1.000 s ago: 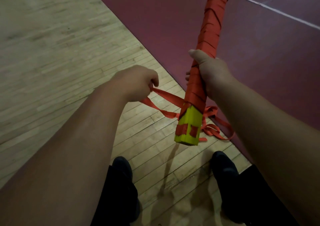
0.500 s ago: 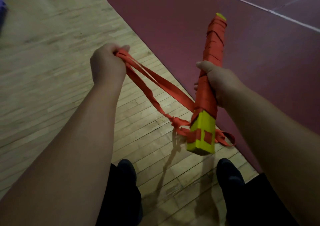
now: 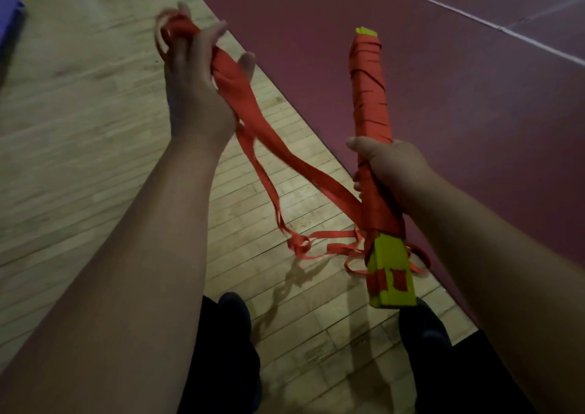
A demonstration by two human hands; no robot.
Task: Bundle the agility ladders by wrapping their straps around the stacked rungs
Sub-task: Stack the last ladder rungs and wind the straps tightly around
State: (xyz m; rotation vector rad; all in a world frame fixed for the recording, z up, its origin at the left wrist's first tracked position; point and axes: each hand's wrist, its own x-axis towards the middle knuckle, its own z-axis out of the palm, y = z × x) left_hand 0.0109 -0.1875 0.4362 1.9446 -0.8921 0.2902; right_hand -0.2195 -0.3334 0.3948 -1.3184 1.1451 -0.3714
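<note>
A person stands on a wooden floor (image 3: pixel 79 112) beside a maroon court surface (image 3: pixel 474 112), part-way through binding an agility ladder. The right hand (image 3: pixel 389 173), right of centre, is closed round the bundle of stacked rungs (image 3: pixel 370 97). The bundle's long axis runs almost upright in the frame, from its bare yellow end (image 3: pixel 392 293) at lower right to its wrapped tip at upper right. The left hand (image 3: pixel 196 90), at upper left and well apart from the bundle, is seen from the back and blurred. Its fingers are splayed and largely straight, with the loose strap (image 3: pixel 304 166) draped across the palm and looped over them. From there the strap slants down and to the right, meeting the bundle's left side just below the right hand. Spare loops hang in a tangle beside the yellow end, above the person's dark shoes (image 3: pixel 234 312). The strap therefore lies crosswise to the rungs, with the left hand holding its free end. The next turn probably calls for that hand to carry the strap rightward around the uncovered lower section while the right hand holds the axis steady.
</note>
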